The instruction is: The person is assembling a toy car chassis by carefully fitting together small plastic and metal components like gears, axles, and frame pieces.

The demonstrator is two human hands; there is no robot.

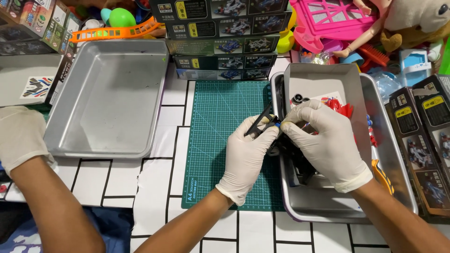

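Both gloved hands, left hand [248, 152] and right hand [328, 140], pinch a black plastic part [259, 122] at centre frame (light, thin, probably brittle), best gripped along its edges.

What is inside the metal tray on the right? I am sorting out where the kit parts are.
In the right tray sits a grey box lid holding red parts and a small black wheel. Black parts lie below. Both gloved hands cover the tray's middle.
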